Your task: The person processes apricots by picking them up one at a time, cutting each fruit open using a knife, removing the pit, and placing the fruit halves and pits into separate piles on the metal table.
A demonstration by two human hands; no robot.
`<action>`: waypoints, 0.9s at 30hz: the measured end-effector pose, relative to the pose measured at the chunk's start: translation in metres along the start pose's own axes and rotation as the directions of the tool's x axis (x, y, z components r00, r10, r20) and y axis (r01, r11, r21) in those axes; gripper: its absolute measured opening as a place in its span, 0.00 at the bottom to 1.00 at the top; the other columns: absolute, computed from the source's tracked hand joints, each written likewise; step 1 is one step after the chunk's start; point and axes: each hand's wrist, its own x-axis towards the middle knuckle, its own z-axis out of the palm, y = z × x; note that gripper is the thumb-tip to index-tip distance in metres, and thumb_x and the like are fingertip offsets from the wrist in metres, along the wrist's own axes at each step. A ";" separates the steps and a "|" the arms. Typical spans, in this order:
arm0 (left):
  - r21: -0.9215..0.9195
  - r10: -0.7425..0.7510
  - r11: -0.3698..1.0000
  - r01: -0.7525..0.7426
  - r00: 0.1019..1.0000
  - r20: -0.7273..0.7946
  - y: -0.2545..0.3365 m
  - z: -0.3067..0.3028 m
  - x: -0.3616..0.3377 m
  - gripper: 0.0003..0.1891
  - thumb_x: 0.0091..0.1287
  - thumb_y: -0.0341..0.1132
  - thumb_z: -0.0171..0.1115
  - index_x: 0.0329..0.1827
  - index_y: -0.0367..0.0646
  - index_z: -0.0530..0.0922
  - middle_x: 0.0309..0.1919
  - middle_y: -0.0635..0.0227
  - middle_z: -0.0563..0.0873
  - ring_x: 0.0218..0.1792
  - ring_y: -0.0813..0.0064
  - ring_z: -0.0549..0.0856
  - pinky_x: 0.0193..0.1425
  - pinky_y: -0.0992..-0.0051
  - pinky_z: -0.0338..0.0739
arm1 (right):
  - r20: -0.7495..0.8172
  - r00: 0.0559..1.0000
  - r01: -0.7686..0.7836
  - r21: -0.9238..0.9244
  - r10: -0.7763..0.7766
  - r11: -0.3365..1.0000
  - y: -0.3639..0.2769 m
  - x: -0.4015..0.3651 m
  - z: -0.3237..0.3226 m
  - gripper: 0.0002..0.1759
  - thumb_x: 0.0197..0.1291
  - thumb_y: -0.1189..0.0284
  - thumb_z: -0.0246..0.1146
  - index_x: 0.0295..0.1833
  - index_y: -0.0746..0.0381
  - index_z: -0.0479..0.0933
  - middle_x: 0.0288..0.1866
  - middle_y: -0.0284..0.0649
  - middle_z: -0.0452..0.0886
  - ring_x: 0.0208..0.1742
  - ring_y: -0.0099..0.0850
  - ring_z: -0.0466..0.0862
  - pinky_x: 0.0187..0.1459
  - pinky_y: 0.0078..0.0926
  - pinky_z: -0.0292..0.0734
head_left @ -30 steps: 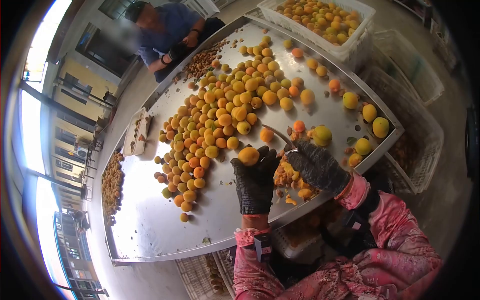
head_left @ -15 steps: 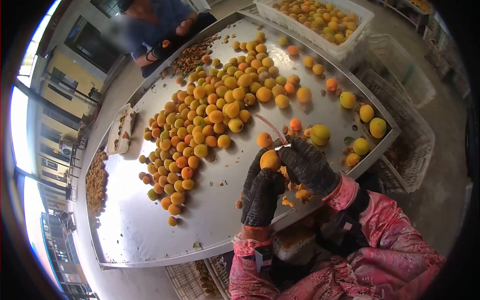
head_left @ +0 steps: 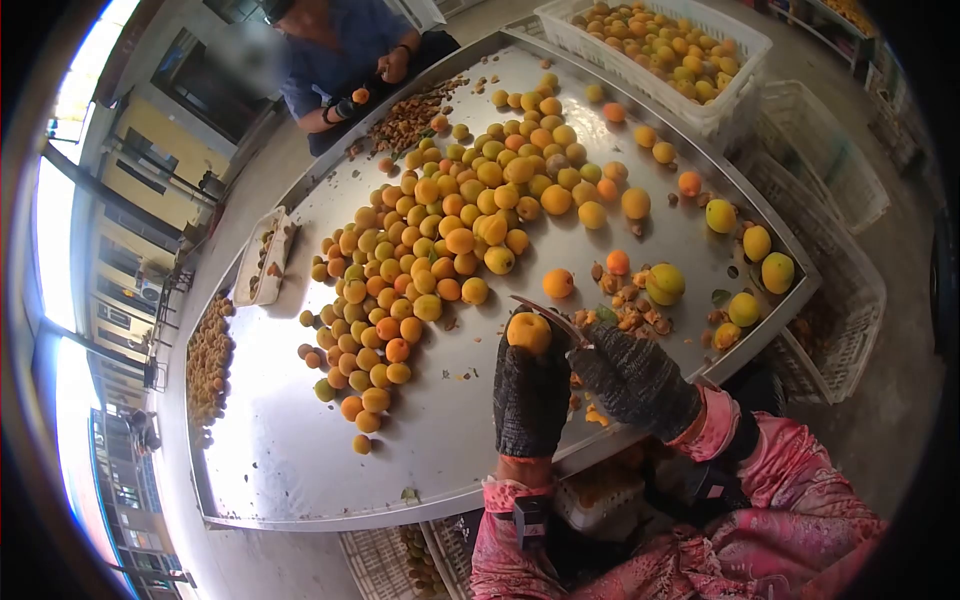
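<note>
Both my hands wear dark knit gloves at the near edge of the metal table [head_left: 300, 470]. My left hand [head_left: 530, 400] is closed round an orange-yellow apricot [head_left: 528, 335], whose top shows above the fingers. In my right hand [head_left: 635, 378] is a small curved knife [head_left: 550, 315], its handle mostly hidden by the glove. The thin blade reaches left across the top of the apricot. Just beyond my right hand lie brown apricot pits [head_left: 630, 308] and a larger yellow-green apricot [head_left: 665, 284]. A single apricot [head_left: 558, 283] rests beyond the blade.
A big pile of apricots [head_left: 440, 240] covers the table's middle. Across the table a person [head_left: 350, 60] holds an apricot beside a heap of pits [head_left: 415, 112]. A full white crate [head_left: 740, 100] stands at the back right, a small white tray [head_left: 265, 262] on the left edge.
The knife has swung from pointing up and away to lying over the apricot. Both hands appear slightly lower, and the whole view has shifted a little.
</note>
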 end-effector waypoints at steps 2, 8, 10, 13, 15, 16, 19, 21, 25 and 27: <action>-0.145 -0.322 0.926 0.349 0.930 0.180 0.008 -0.005 0.005 0.16 0.66 0.25 0.46 0.56 0.37 0.69 0.51 0.55 0.77 0.54 0.65 0.76 0.59 0.70 0.69 | -0.020 0.999 0.024 -0.070 -0.026 0.997 -0.003 0.000 -0.001 0.23 0.51 0.75 0.60 0.56 0.60 0.73 0.50 0.50 0.74 0.48 0.44 0.78 0.45 0.38 0.76; -0.122 0.002 0.993 -0.002 1.000 -0.006 -0.008 0.008 0.002 0.14 0.59 0.22 0.52 0.49 0.37 0.73 0.43 0.58 0.78 0.45 0.62 0.79 0.50 0.71 0.73 | 0.031 0.999 -0.039 0.034 0.038 0.999 -0.005 -0.005 -0.002 0.21 0.55 0.75 0.58 0.57 0.59 0.73 0.51 0.52 0.73 0.44 0.44 0.79 0.43 0.36 0.76; -0.232 -0.056 0.971 0.065 0.997 0.045 -0.007 0.007 0.000 0.15 0.62 0.22 0.48 0.53 0.37 0.71 0.46 0.58 0.78 0.49 0.66 0.78 0.55 0.72 0.71 | 0.044 0.999 0.005 -0.058 -0.002 0.998 -0.006 -0.004 -0.004 0.20 0.56 0.75 0.57 0.56 0.60 0.73 0.51 0.52 0.73 0.43 0.45 0.79 0.42 0.36 0.77; -0.224 -0.018 0.974 0.040 0.995 0.098 -0.010 0.003 -0.003 0.17 0.66 0.27 0.46 0.58 0.36 0.67 0.51 0.59 0.78 0.53 0.69 0.77 0.59 0.72 0.69 | 0.142 0.989 -0.030 -0.010 0.031 0.999 -0.008 -0.005 -0.007 0.20 0.56 0.75 0.57 0.57 0.62 0.72 0.54 0.53 0.72 0.47 0.46 0.78 0.45 0.36 0.76; -0.112 0.070 0.992 -0.058 0.992 0.105 -0.008 0.000 -0.004 0.17 0.67 0.31 0.48 0.58 0.36 0.67 0.51 0.59 0.78 0.52 0.68 0.77 0.59 0.72 0.69 | 0.132 0.991 -0.005 0.032 0.001 0.999 -0.007 -0.003 -0.008 0.21 0.56 0.75 0.57 0.57 0.63 0.71 0.55 0.54 0.72 0.49 0.46 0.78 0.47 0.36 0.75; -0.655 -0.127 0.731 0.194 0.981 0.150 0.000 -0.003 -0.003 0.20 0.67 0.37 0.51 0.59 0.35 0.66 0.52 0.59 0.78 0.52 0.68 0.77 0.58 0.72 0.69 | 0.119 0.992 0.021 0.074 -0.030 0.997 -0.006 -0.002 -0.009 0.21 0.56 0.75 0.57 0.57 0.64 0.70 0.57 0.55 0.71 0.51 0.47 0.77 0.48 0.37 0.75; -0.934 -0.237 0.135 0.330 0.926 0.293 0.009 -0.009 -0.002 0.25 0.64 0.42 0.57 0.59 0.34 0.66 0.52 0.58 0.77 0.52 0.67 0.77 0.58 0.71 0.69 | 0.210 0.959 -0.267 0.423 0.193 0.866 -0.011 0.007 -0.013 0.21 0.56 0.76 0.56 0.57 0.67 0.70 0.58 0.55 0.70 0.54 0.47 0.76 0.51 0.37 0.74; -0.941 -0.222 0.113 0.318 0.932 0.288 0.006 -0.011 -0.003 0.27 0.63 0.42 0.59 0.60 0.34 0.66 0.52 0.57 0.76 0.52 0.66 0.77 0.59 0.71 0.69 | 0.191 0.981 -0.105 0.315 0.045 0.943 0.001 0.001 -0.009 0.22 0.55 0.76 0.56 0.57 0.68 0.69 0.58 0.56 0.70 0.54 0.47 0.75 0.51 0.37 0.74; -0.860 -0.227 0.349 0.372 0.924 0.308 0.001 -0.019 -0.002 0.27 0.62 0.39 0.60 0.60 0.33 0.66 0.50 0.60 0.78 0.52 0.70 0.77 0.59 0.72 0.69 | 0.271 0.954 0.027 0.358 -0.132 0.933 0.014 0.008 -0.020 0.23 0.54 0.77 0.56 0.58 0.69 0.68 0.57 0.56 0.70 0.57 0.46 0.73 0.54 0.36 0.72; -0.826 -0.217 0.413 0.385 0.922 0.321 0.004 -0.018 -0.002 0.26 0.62 0.38 0.60 0.60 0.33 0.66 0.49 0.61 0.78 0.52 0.72 0.76 0.58 0.73 0.69 | 0.276 0.947 0.049 0.375 -0.162 0.926 0.020 0.009 -0.019 0.24 0.54 0.78 0.56 0.58 0.69 0.68 0.57 0.55 0.70 0.57 0.47 0.73 0.56 0.37 0.71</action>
